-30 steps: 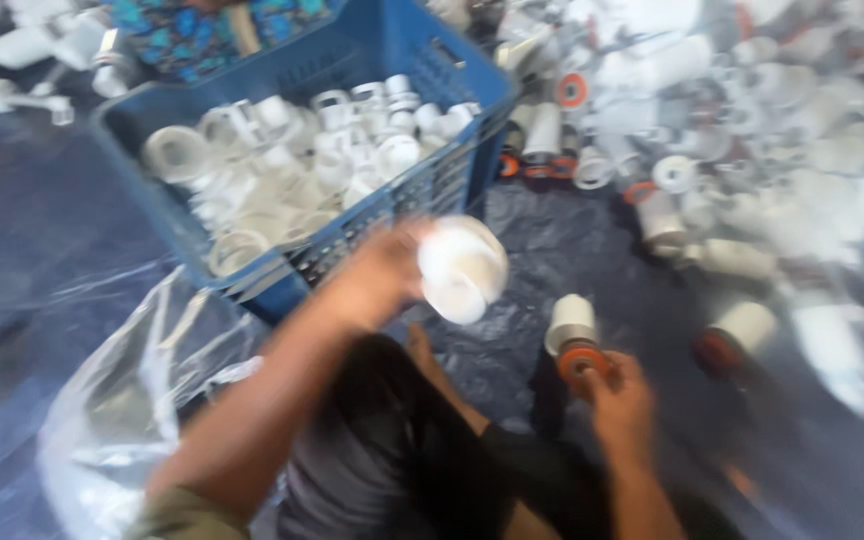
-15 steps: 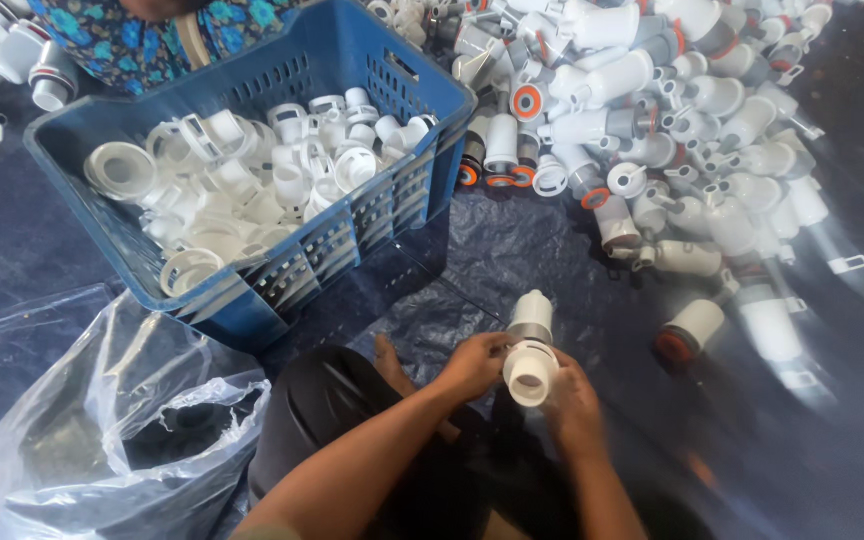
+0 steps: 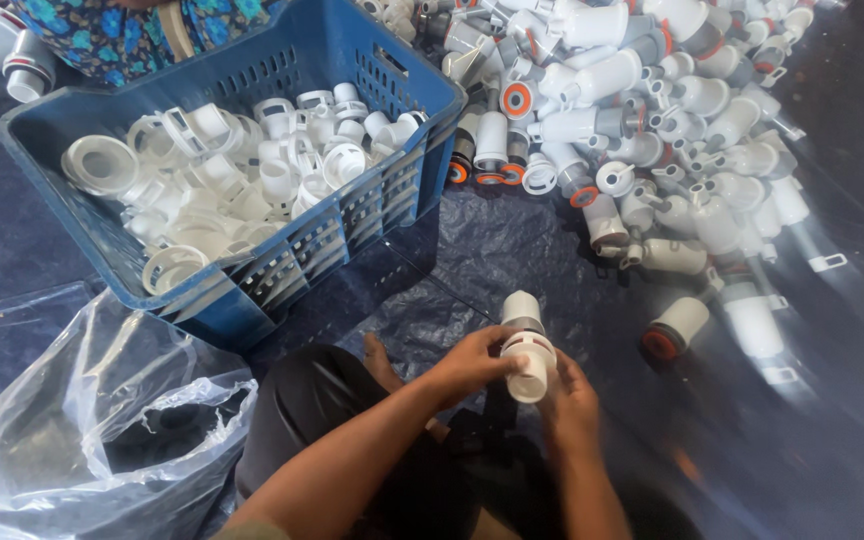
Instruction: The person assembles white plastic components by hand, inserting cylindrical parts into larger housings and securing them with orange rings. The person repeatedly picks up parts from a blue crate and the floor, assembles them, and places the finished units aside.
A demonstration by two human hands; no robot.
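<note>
Head view: left hand [image 3: 472,362] and right hand [image 3: 564,400] are both gripping a white fitting [image 3: 526,352]; keeping cap and body squarely aligned looks wise.

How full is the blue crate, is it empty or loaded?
Loaded, not brimming. The blue crate holds a heap of white plastic rings and caps covering its floor, piled below the rim.

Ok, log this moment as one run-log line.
left hand: grips white plastic fitting | right hand: grips same fitting from below | blue crate: white rings, upper left | fittings pile: upper right
</note>
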